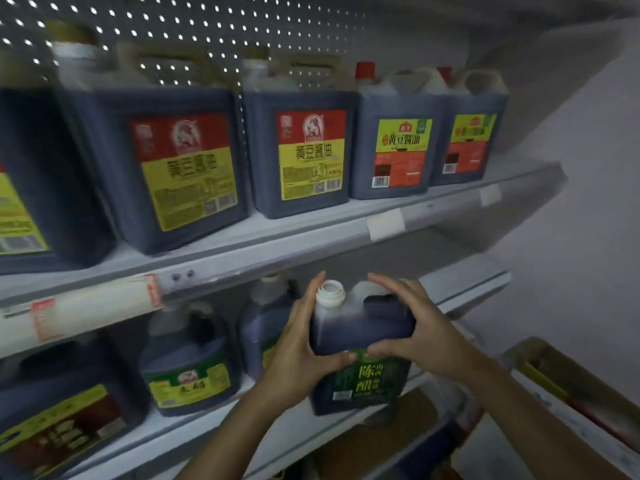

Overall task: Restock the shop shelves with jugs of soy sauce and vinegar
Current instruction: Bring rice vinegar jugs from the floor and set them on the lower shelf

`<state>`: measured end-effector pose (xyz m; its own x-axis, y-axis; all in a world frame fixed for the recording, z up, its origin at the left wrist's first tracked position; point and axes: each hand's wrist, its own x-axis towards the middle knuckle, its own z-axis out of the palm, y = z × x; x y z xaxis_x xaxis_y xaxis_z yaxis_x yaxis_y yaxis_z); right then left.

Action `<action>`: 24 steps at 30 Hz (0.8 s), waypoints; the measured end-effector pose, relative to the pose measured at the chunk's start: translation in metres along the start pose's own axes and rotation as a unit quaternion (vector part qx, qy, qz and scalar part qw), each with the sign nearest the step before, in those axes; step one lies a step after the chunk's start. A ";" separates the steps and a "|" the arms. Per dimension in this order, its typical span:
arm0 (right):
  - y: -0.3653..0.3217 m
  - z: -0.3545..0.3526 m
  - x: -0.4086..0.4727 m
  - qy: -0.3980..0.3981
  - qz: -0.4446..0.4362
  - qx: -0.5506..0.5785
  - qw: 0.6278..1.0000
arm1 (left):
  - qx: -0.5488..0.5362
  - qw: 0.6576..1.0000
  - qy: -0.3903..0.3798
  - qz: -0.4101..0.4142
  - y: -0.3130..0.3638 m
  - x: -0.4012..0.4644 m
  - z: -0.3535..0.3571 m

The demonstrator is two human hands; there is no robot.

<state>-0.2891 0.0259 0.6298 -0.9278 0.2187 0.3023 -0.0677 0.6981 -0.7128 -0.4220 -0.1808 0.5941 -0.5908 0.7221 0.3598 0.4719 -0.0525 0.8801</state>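
Observation:
A dark vinegar jug (360, 327) with a white cap and a green label is held between both hands at the front edge of the lower shelf (194, 441). My left hand (304, 344) grips its left side and my right hand (412, 327) wraps its handle and right side. To its left on the same shelf stand two other green-labelled jugs (190, 368). The upper shelf (277, 237) carries a row of soy sauce jugs: big ones with red and yellow labels (304, 150) and two red-capped ones (398, 147) at the right.
A perforated back panel (207, 26) closes the shelving behind the jugs. White price tag holders (384, 223) sit on the upper shelf edge. An open cardboard box (561, 382) lies at the lower right. A pale wall (595, 202) runs along the right.

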 end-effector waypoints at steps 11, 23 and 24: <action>0.111 -0.041 0.101 -0.108 -0.061 0.029 0.992 | 0.079 0.985 0.138 -0.061 -0.037 0.079 0.063; 0.167 -0.019 0.158 -0.143 -0.099 0.044 0.984 | 0.102 0.967 0.189 -0.137 -0.080 0.108 0.082; 0.170 -0.016 0.162 -0.141 -0.105 0.042 0.983 | 0.111 0.963 0.199 -0.141 -0.081 0.109 0.082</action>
<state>-0.4451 0.1912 0.5677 -0.9543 -0.1310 0.2685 -0.2875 0.6468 -0.7064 -0.4714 -0.0413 0.5367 -0.8993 0.3627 0.2444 0.3579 0.2891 0.8879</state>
